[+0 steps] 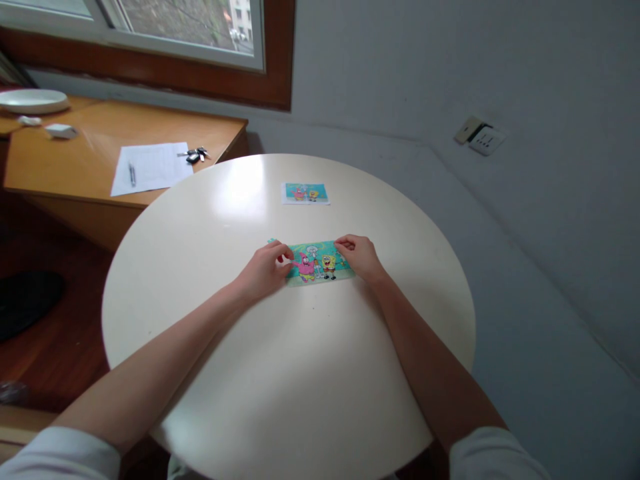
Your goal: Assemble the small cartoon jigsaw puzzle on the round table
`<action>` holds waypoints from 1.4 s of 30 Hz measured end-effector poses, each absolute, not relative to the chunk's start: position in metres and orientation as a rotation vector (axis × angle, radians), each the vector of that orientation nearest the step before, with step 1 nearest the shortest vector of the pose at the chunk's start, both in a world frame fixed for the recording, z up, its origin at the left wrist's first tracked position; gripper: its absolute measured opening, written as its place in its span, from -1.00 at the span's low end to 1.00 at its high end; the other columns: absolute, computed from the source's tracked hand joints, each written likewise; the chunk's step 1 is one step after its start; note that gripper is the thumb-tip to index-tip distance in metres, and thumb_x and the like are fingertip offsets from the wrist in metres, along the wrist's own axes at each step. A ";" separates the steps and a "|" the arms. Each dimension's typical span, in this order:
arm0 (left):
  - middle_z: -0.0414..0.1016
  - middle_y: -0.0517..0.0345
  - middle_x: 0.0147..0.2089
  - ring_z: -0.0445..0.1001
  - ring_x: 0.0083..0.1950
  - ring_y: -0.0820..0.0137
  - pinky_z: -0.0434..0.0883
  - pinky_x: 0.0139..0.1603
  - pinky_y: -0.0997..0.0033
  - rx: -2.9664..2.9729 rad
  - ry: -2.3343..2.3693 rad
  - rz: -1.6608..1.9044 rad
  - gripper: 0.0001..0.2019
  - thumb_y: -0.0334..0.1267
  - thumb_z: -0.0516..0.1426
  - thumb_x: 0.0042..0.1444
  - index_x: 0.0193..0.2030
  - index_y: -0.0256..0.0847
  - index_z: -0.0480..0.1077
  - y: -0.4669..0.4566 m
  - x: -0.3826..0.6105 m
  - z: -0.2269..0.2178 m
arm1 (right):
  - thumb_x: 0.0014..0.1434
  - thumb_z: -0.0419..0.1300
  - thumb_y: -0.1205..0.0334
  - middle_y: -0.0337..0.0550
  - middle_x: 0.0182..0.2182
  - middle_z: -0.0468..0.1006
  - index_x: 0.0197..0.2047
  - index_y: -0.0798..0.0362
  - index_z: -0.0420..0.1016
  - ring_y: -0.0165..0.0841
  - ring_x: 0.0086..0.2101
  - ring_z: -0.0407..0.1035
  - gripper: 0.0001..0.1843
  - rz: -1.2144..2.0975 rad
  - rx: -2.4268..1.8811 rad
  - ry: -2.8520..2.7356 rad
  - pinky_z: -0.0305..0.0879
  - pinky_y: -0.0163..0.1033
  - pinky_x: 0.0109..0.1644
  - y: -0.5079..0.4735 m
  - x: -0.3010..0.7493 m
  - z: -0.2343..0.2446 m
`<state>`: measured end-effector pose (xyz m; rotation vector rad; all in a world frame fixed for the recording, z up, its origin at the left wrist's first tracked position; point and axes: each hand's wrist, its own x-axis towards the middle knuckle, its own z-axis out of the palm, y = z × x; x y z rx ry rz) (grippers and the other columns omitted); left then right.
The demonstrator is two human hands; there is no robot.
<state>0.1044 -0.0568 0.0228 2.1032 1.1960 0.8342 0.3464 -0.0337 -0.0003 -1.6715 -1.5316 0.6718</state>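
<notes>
A small colourful cartoon puzzle [320, 262] lies flat near the middle of the round cream table [280, 373]. My left hand [264, 269] rests on its left end, fingers curled and pressing on the edge. My right hand [361, 257] rests on its right end, fingers bent down onto the picture. Both hands cover the puzzle's ends. A smaller printed card [305, 193] with the same cartoon picture lies farther back on the table, apart from both hands.
A wooden desk [90, 167] stands to the back left, touching the table's edge, with a sheet of paper and pen [150, 167], keys [194, 155], a white plate [33, 101] and small white items. A window is above it. A wall socket [481, 137] sits at right.
</notes>
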 end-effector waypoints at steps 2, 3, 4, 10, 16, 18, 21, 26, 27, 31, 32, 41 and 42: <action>0.39 0.11 -0.28 0.36 -0.33 0.40 0.36 -0.28 0.38 2.111 1.194 0.810 -0.93 -0.29 0.10 -0.01 -0.37 -0.20 0.37 -0.057 0.105 0.023 | -0.02 0.18 0.28 -0.16 -0.47 0.60 -0.43 0.09 0.54 -0.38 -0.44 0.44 -0.88 0.668 -1.677 -1.540 0.38 -0.27 -0.27 -0.034 0.346 0.001; 0.38 0.10 -0.28 0.36 -0.32 0.40 0.37 -0.28 0.37 2.112 1.193 0.803 -0.93 -0.29 0.10 -0.01 -0.37 -0.20 0.37 -0.057 0.105 0.023 | -0.02 0.18 0.28 -0.16 -0.47 0.60 -0.43 0.09 0.54 -0.38 -0.44 0.44 -0.88 0.663 -1.679 -1.544 0.38 -0.27 -0.27 -0.035 0.346 0.002; 0.38 0.10 -0.28 0.36 -0.32 0.40 0.37 -0.28 0.37 2.112 1.194 0.799 -0.92 -0.29 0.10 -0.01 -0.37 -0.20 0.37 -0.057 0.105 0.022 | -0.02 0.18 0.28 -0.16 -0.47 0.60 -0.43 0.09 0.55 -0.38 -0.44 0.44 -0.88 0.656 -1.681 -1.549 0.38 -0.27 -0.27 -0.035 0.345 0.002; 0.38 0.11 -0.29 0.36 -0.34 0.40 0.37 -0.28 0.37 2.115 1.195 0.794 -0.92 -0.28 0.09 0.00 -0.36 -0.20 0.38 -0.056 0.104 0.020 | -0.02 0.18 0.33 -0.19 -0.49 0.59 -0.43 0.06 0.55 -0.39 -0.45 0.43 -0.90 0.597 -1.674 -1.606 0.37 -0.27 -0.26 -0.037 0.344 0.006; 0.37 0.13 -0.30 0.35 -0.35 0.41 0.36 -0.27 0.38 2.124 1.201 0.795 -0.93 -0.31 0.10 -0.01 -0.36 -0.20 0.39 -0.056 0.105 0.021 | -0.01 0.18 0.35 -0.20 -0.50 0.58 -0.44 0.05 0.54 -0.39 -0.46 0.42 -0.90 0.553 -1.691 -1.640 0.36 -0.27 -0.26 -0.039 0.342 0.009; 0.37 0.13 -0.30 0.35 -0.35 0.41 0.36 -0.26 0.37 2.123 1.202 0.792 -0.93 -0.31 0.10 -0.01 -0.37 -0.20 0.39 -0.056 0.105 0.021 | -0.01 0.17 0.36 -0.20 -0.49 0.58 -0.43 0.05 0.54 -0.40 -0.46 0.42 -0.89 0.546 -1.693 -1.651 0.36 -0.27 -0.26 -0.039 0.342 0.009; 0.37 0.12 -0.31 0.36 -0.34 0.40 0.36 -0.25 0.37 2.125 1.194 0.797 -0.93 -0.30 0.10 0.00 -0.36 -0.21 0.39 -0.056 0.105 0.021 | -0.01 0.17 0.36 -0.21 -0.49 0.58 -0.43 0.05 0.54 -0.40 -0.46 0.41 -0.89 0.536 -1.696 -1.663 0.35 -0.27 -0.25 -0.039 0.341 0.010; 0.36 0.13 -0.31 0.35 -0.34 0.41 0.36 -0.26 0.38 2.130 1.188 0.796 -0.93 -0.29 0.10 0.01 -0.36 -0.20 0.39 -0.056 0.104 0.020 | -0.01 0.16 0.37 -0.21 -0.50 0.57 -0.42 0.06 0.53 -0.41 -0.47 0.40 -0.88 0.533 -1.698 -1.669 0.33 -0.29 -0.28 -0.039 0.342 0.011; 0.36 0.13 -0.31 0.35 -0.34 0.41 0.36 -0.26 0.38 2.131 1.188 0.793 -0.93 -0.30 0.10 0.01 -0.36 -0.20 0.39 -0.056 0.104 0.020 | -0.02 0.16 0.37 -0.22 -0.51 0.56 -0.42 0.06 0.53 -0.41 -0.47 0.39 -0.88 0.532 -1.693 -1.669 0.33 -0.29 -0.28 -0.039 0.342 0.010; 0.35 0.15 -0.32 0.34 -0.36 0.42 0.36 -0.28 0.40 2.134 1.190 0.794 -0.93 -0.30 0.10 0.01 -0.36 -0.19 0.38 -0.056 0.104 0.019 | -0.03 0.15 0.38 -0.24 -0.53 0.54 -0.43 0.05 0.52 -0.42 -0.49 0.37 -0.88 0.521 -1.683 -1.670 0.32 -0.30 -0.31 -0.039 0.342 0.008; 0.35 0.15 -0.32 0.34 -0.36 0.42 0.36 -0.29 0.40 2.135 1.190 0.795 -0.93 -0.30 0.09 0.01 -0.36 -0.19 0.38 -0.056 0.104 0.019 | -0.03 0.15 0.38 -0.24 -0.53 0.54 -0.43 0.05 0.52 -0.43 -0.50 0.36 -0.88 0.519 -1.685 -1.669 0.32 -0.30 -0.31 -0.039 0.342 0.008; 0.34 0.15 -0.34 0.33 -0.38 0.43 0.36 -0.31 0.40 2.136 1.181 0.801 -0.91 -0.26 0.09 0.00 -0.37 -0.19 0.38 -0.056 0.104 0.020 | -0.04 0.14 0.37 -0.26 -0.54 0.53 -0.43 0.04 0.52 -0.43 -0.50 0.35 -0.87 0.508 -1.678 -1.672 0.30 -0.30 -0.31 -0.039 0.341 0.009; 0.34 0.15 -0.34 0.32 -0.39 0.43 0.35 -0.31 0.40 2.139 1.179 0.800 -0.91 -0.26 0.09 0.00 -0.37 -0.19 0.38 -0.056 0.104 0.020 | -0.03 0.14 0.37 -0.26 -0.54 0.53 -0.43 0.04 0.52 -0.43 -0.50 0.34 -0.87 0.508 -1.685 -1.670 0.30 -0.30 -0.31 -0.040 0.341 0.009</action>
